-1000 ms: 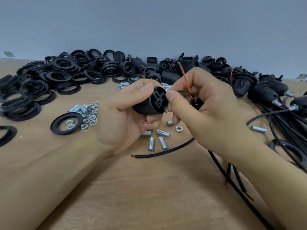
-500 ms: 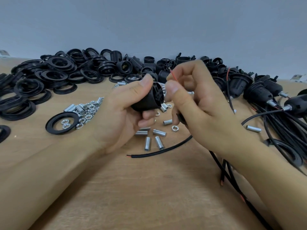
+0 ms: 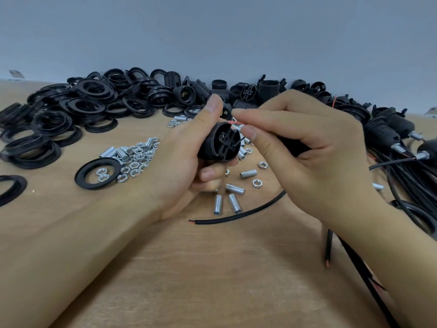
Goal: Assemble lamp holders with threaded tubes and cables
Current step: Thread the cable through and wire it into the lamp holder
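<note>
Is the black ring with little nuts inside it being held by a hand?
No, the black ring lies flat on the table, while the left hand grips a lamp holder.

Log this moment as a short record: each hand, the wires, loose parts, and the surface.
left hand: grips black holder, terminal end facing right
right hand: pinches red wire at the holder's end
black wire: tip at the terminals
loose cable: lies on table below the hands
tubes: scattered under the hands
nuts: heaped by a ring
table: wood

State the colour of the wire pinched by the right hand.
Red wire, in the right hand; head view.
</note>
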The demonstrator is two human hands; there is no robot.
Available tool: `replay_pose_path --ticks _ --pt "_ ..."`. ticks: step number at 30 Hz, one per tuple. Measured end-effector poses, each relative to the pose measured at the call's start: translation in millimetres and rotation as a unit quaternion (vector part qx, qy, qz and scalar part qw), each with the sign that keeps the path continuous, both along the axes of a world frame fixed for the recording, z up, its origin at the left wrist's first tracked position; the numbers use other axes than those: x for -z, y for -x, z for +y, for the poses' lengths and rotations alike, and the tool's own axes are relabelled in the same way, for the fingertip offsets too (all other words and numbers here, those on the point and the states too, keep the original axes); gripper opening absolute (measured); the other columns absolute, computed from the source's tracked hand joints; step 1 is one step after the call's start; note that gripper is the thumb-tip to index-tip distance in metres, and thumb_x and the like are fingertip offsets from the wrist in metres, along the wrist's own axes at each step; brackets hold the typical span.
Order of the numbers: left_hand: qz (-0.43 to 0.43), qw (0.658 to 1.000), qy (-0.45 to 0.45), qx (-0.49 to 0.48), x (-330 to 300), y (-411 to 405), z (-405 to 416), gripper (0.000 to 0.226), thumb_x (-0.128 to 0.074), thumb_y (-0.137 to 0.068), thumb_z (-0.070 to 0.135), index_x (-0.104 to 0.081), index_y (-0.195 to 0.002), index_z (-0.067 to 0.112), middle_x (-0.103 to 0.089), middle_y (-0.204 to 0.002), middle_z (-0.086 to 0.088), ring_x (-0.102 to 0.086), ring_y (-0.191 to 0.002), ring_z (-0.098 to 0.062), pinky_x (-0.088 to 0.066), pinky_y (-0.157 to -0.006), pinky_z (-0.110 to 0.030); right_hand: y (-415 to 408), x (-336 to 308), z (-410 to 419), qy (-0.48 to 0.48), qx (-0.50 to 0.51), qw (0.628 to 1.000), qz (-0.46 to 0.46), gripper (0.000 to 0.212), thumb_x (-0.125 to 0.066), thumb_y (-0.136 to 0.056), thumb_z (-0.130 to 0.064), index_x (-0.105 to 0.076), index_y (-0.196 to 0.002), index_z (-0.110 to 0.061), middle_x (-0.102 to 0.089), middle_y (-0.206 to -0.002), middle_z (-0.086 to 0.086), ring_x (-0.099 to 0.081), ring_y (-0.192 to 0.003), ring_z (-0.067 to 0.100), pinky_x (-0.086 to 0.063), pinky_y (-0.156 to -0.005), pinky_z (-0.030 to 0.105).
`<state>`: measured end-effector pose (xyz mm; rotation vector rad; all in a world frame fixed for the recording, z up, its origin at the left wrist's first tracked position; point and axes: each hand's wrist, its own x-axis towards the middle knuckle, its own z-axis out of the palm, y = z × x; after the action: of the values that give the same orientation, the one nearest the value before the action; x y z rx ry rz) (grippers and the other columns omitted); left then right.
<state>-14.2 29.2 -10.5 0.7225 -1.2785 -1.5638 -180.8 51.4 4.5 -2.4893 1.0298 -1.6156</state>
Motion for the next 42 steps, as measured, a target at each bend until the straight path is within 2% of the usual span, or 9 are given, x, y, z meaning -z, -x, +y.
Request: replay_pose_path --ticks 5,12,19,22,25,28,35,42 --pt "-0.005 1.0 -0.003 -0.003 0.4 0.8 0.1 0.044 -0.05 -0.084 0.06 -0.06 -0.067 0.021 -0.056 -0.062 -0.006 -0.027 -0.037 -0.008 -0.022 -0.037 -0.013 1.6 -3.4 1.4 0.006 -0.009 1.0 0.005 0.016 -0.066 -0.092 -0.006 -0.072 -0.107 -0.009 -0.068 -0.081 0.007 -0.063 -0.077 0.019 -0.048 -0.069 0.03" --pt "-0.011 1.0 -0.003 0.003 0.7 1.0 0.3 0.046 -0.046 -0.088 0.06 -0.061 -0.063 0.024 -0.053 -0.056 0.002 -0.029 -0.036 -0.005 -0.022 -0.036 -0.013 0.1 -1.1 1.4 0.008 -0.004 0.999 0.048 0.013 -0.066 -0.092 -0.006 -0.075 -0.1 -0.009 -0.061 -0.088 0.009 -0.055 -0.07 0.018 -0.041 -0.065 0.021" --pt "-0.002 1.0 -0.013 0.008 2.0 -0.1 -1.2 0.046 -0.049 -0.083 0.062 -0.06 -0.071 0.019 -0.056 -0.063 -0.006 -0.029 -0.036 -0.007 -0.022 -0.035 -0.013 0.6 -2.3 2.9 0.002 0.016 0.999 0.035 0.017 -0.064 -0.092 -0.005 -0.073 -0.107 -0.011 -0.059 -0.074 0.005 -0.053 -0.069 0.014 -0.04 -0.064 0.019" --pt "-0.002 1.0 -0.016 0.004 2.2 0.3 -1.1 0.046 -0.049 -0.084 0.062 -0.06 -0.072 0.018 -0.055 -0.063 -0.006 -0.029 -0.037 -0.007 -0.022 -0.035 -0.013 0.2 -2.9 4.8 -0.007 0.021 0.999 0.035 0.015 -0.064 -0.092 -0.007 -0.072 -0.103 -0.011 -0.059 -0.075 -0.002 -0.055 -0.073 0.01 -0.043 -0.07 0.018" --pt "-0.002 1.0 -0.017 0.002 1.8 0.6 -0.8 0.048 -0.048 -0.087 0.06 -0.061 -0.068 0.019 -0.054 -0.059 -0.002 -0.029 -0.037 -0.006 -0.022 -0.035 -0.013 -0.3 -2.9 5.2 -0.014 0.015 0.999 0.047 0.009 -0.065 -0.091 -0.007 -0.073 -0.095 -0.009 -0.062 -0.075 0.001 -0.058 -0.074 0.012 -0.045 -0.071 0.024" --pt "0.001 1.0 -0.018 0.006 0.7 1.1 -0.4 0.051 -0.044 -0.094 0.058 -0.06 -0.061 0.022 -0.051 -0.052 0.005 -0.028 -0.037 -0.005 -0.02 -0.035 -0.013 -1.6 -2.6 4.5 -0.02 0.018 0.998 0.059 0.008 -0.063 -0.091 -0.007 -0.071 -0.091 -0.008 -0.062 -0.076 0.001 -0.057 -0.072 0.013 -0.045 -0.069 0.024" --pt "-0.013 1.0 -0.01 -0.006 1.5 1.9 -0.8 0.05 -0.041 -0.1 0.054 -0.052 -0.073 0.013 -0.051 -0.051 0.006 -0.028 -0.038 -0.006 -0.02 -0.036 -0.015 -0.6 -3.0 3.1 -0.056 0.031 0.995 0.071 0.009 -0.063 -0.09 -0.008 -0.07 -0.087 -0.011 -0.06 -0.072 0.0 -0.055 -0.068 0.014 -0.042 -0.065 0.018" --pt "-0.026 0.998 0.018 -0.052 3.7 5.6 2.2 0.046 -0.043 -0.1 0.051 -0.052 -0.071 0.016 -0.05 -0.052 0.007 -0.028 -0.038 -0.007 -0.023 -0.037 -0.013 -1.8 -2.8 4.5 -0.067 0.043 0.993 0.092 0.009 -0.062 -0.087 -0.009 -0.069 -0.081 -0.009 -0.062 -0.068 0.003 -0.055 -0.066 0.016 -0.043 -0.064 0.025"
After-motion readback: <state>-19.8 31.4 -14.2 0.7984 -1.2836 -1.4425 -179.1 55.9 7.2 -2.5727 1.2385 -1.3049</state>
